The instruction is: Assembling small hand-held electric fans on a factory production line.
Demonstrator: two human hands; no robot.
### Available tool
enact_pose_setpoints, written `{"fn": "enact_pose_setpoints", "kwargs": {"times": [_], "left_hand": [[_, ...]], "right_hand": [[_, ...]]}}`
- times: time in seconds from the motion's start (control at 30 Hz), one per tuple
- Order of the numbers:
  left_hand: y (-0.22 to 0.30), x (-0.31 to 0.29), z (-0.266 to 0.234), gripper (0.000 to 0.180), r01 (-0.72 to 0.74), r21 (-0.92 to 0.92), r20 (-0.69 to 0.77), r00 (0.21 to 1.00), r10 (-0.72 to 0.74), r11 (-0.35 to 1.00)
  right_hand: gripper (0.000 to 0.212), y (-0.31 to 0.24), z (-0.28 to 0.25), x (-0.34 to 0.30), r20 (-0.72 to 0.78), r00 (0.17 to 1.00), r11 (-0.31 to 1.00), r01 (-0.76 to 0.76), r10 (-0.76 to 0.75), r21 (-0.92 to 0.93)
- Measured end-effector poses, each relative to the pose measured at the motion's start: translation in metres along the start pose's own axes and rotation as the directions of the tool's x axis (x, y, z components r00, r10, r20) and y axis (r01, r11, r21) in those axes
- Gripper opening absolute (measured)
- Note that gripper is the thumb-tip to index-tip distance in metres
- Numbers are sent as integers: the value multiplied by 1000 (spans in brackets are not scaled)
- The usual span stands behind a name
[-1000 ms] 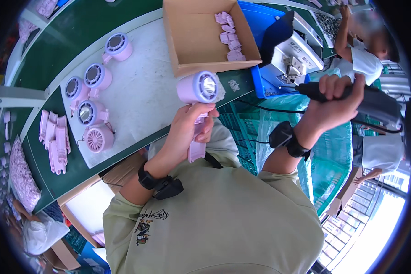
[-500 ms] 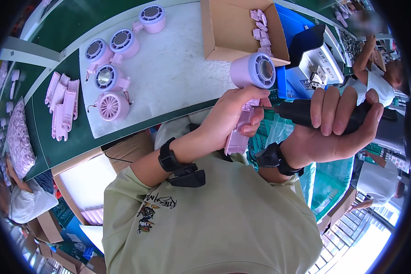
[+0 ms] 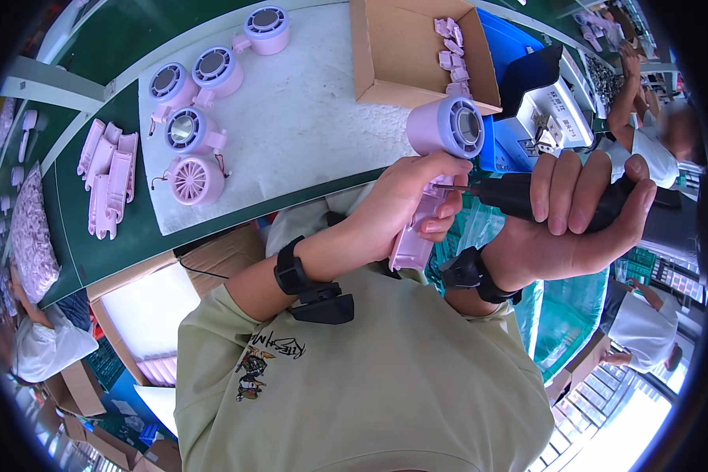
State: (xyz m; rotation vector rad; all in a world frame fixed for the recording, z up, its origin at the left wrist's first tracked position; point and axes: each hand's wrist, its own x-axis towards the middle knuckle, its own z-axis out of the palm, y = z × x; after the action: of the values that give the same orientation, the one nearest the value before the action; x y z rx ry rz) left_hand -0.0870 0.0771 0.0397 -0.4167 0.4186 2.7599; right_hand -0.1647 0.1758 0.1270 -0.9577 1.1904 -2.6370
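My left hand (image 3: 417, 189) is closed round the neck of a pink handheld fan (image 3: 444, 130), its round head up and its open handle shell hanging below my fingers. In my right hand (image 3: 586, 208) is a black electric screwdriver (image 3: 511, 194), gripped along its body. Its thin bit points left and reaches the fan's handle beside my left fingertips; whether a screw sits at the tip is too small to tell. On the white mat left of my hands stand several more pink fan heads (image 3: 195, 181). Further left lie several pink handle shells (image 3: 108, 177).
A cardboard box (image 3: 401, 59) with small pink parts stands behind the held fan. To its right are a blue bin (image 3: 492, 145) and a white box (image 3: 554, 114) with metal pieces. A bag of pink parts (image 3: 35, 236) lies far left. Other people (image 3: 653, 141) work at right.
The fan head has shifted slightly right and down in my left hand, while the screwdriver stays almost in place with its bit at the handle. At the right, other people have moved.
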Motion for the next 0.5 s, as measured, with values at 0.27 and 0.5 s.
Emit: {"fn": "enact_pose_setpoints", "kwargs": {"times": [0.27,0.5], "left_hand": [[1,0,-4,25,72,-138,63,996,-64,988],[-2,-7,-6,29,144,-233,131,985,-116,962]], "right_hand": [[33,1,-18,-1,265,964,989,-17,-23,148],[34,-1,-25,1,514,857,989,-39,-40,142]]}}
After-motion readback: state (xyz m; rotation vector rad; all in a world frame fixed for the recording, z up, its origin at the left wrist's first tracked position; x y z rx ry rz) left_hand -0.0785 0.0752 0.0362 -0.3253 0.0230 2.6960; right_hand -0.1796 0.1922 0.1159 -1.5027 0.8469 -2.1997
